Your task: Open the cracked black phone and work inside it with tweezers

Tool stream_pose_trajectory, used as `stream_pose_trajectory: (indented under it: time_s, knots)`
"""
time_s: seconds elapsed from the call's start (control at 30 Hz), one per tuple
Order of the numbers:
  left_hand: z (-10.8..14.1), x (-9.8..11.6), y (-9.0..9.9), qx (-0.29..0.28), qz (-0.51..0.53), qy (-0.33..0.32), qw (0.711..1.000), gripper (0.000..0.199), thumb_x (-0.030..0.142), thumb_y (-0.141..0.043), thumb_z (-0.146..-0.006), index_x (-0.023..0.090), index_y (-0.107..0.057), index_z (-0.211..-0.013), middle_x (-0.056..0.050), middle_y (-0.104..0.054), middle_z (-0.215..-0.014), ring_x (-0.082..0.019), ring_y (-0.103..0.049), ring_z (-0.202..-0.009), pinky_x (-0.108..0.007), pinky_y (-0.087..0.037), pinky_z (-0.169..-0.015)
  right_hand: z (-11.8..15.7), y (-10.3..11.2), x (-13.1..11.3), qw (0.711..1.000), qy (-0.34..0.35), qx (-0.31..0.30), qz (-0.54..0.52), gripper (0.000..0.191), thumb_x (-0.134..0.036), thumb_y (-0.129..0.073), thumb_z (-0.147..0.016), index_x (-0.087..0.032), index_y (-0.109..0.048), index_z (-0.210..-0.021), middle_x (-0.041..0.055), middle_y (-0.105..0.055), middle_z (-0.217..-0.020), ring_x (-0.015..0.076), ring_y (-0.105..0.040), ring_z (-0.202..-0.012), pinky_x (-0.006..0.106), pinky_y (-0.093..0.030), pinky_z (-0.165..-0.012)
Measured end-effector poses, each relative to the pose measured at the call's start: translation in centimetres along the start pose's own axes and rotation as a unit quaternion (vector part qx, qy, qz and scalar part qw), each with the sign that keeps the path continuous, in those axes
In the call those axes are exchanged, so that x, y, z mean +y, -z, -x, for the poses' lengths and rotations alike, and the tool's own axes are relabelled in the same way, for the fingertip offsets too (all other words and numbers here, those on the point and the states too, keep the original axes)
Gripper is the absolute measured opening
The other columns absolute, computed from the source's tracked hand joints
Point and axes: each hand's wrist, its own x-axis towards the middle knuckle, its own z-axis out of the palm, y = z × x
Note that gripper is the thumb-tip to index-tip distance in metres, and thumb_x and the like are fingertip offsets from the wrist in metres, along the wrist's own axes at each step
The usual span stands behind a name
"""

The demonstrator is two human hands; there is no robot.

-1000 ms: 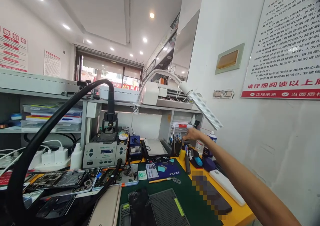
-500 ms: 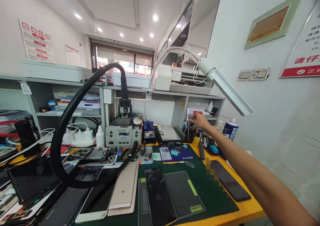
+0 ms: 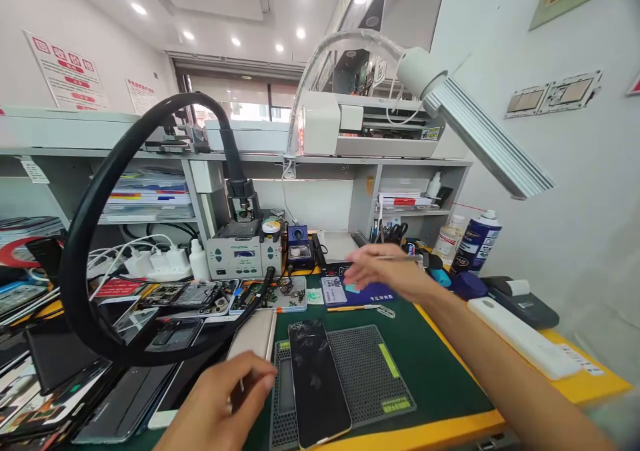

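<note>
A black phone (image 3: 319,383) with a cracked screen top lies on a grey perforated pad (image 3: 367,371) over the green mat (image 3: 435,364). My left hand (image 3: 223,398) is just left of the phone, fingers curved with a gap between thumb and index finger, holding nothing. Above the back of the mat, my right hand (image 3: 385,268) holds a thin metallic tool (image 3: 400,258), which lies across the hand and points right. Its fingers are slightly blurred. Behind that hand is a holder with scissors (image 3: 393,230).
Phones and parts cover the left side. A black hose (image 3: 75,258) arches over them from the grey station (image 3: 245,256). A lamp (image 3: 493,138) hangs at right above a blue spray can (image 3: 475,244). Part trays (image 3: 293,294) line the back.
My right hand has come down and toward the mat from the tool holder, now with a thin tool. My left hand has entered at the bottom. The camera view has shifted.
</note>
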Motion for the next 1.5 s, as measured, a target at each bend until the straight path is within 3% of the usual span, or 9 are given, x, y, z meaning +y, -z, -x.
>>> stream_pose_trajectory:
  time_s: [0.13,0.23,0.37,0.57,0.7,0.87,0.97,1.23,1.5]
  knots:
    - [-6.5,1.2,1.0,-0.034,-0.073,-0.006,0.997,0.020,0.031,-0.050,-0.100,0.022,-0.067,-0.105,-0.004,-0.071,-0.100,-0.020,-0.064,-0.088,-0.034,-0.047,-0.082,0.2,-4.4,2.6,0.989,-0.035,-0.125,-0.074,0.031,-0.042,-0.065,-0.102,-0.014,-0.068,-0.115,0.0047,-0.077,-0.094,0.0211,-0.077,-0.085,0.041,-0.065,-0.078]
    - [-9.9,0.9,0.4,-0.088,-0.120,0.003,0.989,0.018,0.030,-0.066,-0.093,0.017,-0.067,-0.106,-0.005,-0.068,-0.103,-0.022,-0.064,-0.096,-0.043,-0.051,-0.091,0.1,-6.3,5.0,0.990,-0.038,-0.110,-0.077,0.034,-0.045,-0.058,-0.105,-0.014,-0.067,-0.113,0.0038,-0.075,-0.091,0.0191,-0.076,-0.079,0.038,-0.065,-0.074]
    - [-11.8,0.6,-0.2,-0.143,-0.144,0.027,0.979,0.030,0.036,-0.074,-0.089,0.017,-0.066,-0.110,-0.005,-0.067,-0.107,-0.024,-0.065,-0.100,-0.047,-0.052,-0.094,0.8,-7.6,7.4,0.999,0.006,-0.044,-0.016,0.037,-0.050,-0.056,-0.104,-0.016,-0.066,-0.112,0.0016,-0.070,-0.087,0.0178,-0.069,-0.075,0.036,-0.058,-0.072]
    - [-12.4,0.0,0.2,-0.167,-0.058,0.063,0.982,0.036,0.037,-0.079,-0.083,0.017,-0.065,-0.109,-0.003,-0.065,-0.101,-0.021,-0.063,-0.092,-0.042,-0.052,-0.086,1.7,-8.6,8.0,0.998,0.046,0.023,0.020,0.041,-0.053,-0.059,-0.099,-0.017,-0.066,-0.115,0.0049,-0.065,-0.092,0.0201,-0.059,-0.078,0.039,-0.045,-0.079]
    - [-11.9,0.5,0.9,-0.146,0.064,0.028,0.987,0.028,0.033,-0.078,-0.081,0.018,-0.062,-0.098,0.004,-0.054,-0.081,-0.015,-0.053,-0.073,-0.031,-0.044,-0.070,1.7,-8.8,7.3,0.998,-0.023,0.023,-0.055,0.051,-0.053,-0.074,-0.088,-0.018,-0.064,-0.123,0.0067,-0.067,-0.099,0.0224,-0.063,-0.084,0.035,-0.048,-0.073]
    - [-11.0,1.5,0.8,-0.102,0.189,-0.011,0.977,0.024,0.027,-0.074,-0.078,0.019,-0.060,-0.094,0.005,-0.049,-0.082,-0.013,-0.042,-0.074,-0.028,-0.036,-0.069,2.1,-9.2,6.1,0.975,-0.147,0.046,-0.158,0.047,-0.048,-0.088,-0.069,-0.019,-0.071,-0.102,0.0026,-0.069,-0.084,0.0215,-0.064,-0.078,0.031,-0.048,-0.065]
    - [-10.8,1.5,0.4,-0.097,0.252,-0.009,0.963,0.030,0.034,-0.076,-0.077,0.019,-0.060,-0.098,0.004,-0.052,-0.088,-0.013,-0.044,-0.076,-0.027,-0.039,-0.067,2.3,-9.4,5.6,0.964,-0.167,0.049,-0.200,0.044,-0.048,-0.092,-0.063,-0.019,-0.074,-0.090,0.0018,-0.070,-0.082,0.0202,-0.063,-0.079,0.031,-0.048,-0.069]
    - [-10.4,1.9,0.3,-0.150,0.365,0.026,0.918,0.038,0.049,-0.080,-0.077,0.014,-0.066,-0.083,0.005,-0.047,-0.067,-0.010,-0.041,-0.060,-0.022,-0.041,-0.052,2.4,-9.2,5.8,0.955,-0.169,0.058,-0.235,0.044,-0.055,-0.093,-0.065,-0.021,-0.077,-0.087,0.0021,-0.070,-0.087,0.0196,-0.060,-0.083,0.031,-0.048,-0.075]
    - [-10.2,1.7,0.9,-0.129,0.374,0.004,0.918,0.029,0.043,-0.076,-0.085,0.015,-0.066,-0.085,0.004,-0.052,-0.072,-0.011,-0.040,-0.066,-0.024,-0.031,-0.059,2.8,-9.2,5.0,0.959,-0.136,0.014,-0.249,0.028,-0.043,-0.086,-0.072,-0.022,-0.077,-0.089,0.0011,-0.065,-0.081,0.0178,-0.054,-0.079,0.028,-0.045,-0.071]
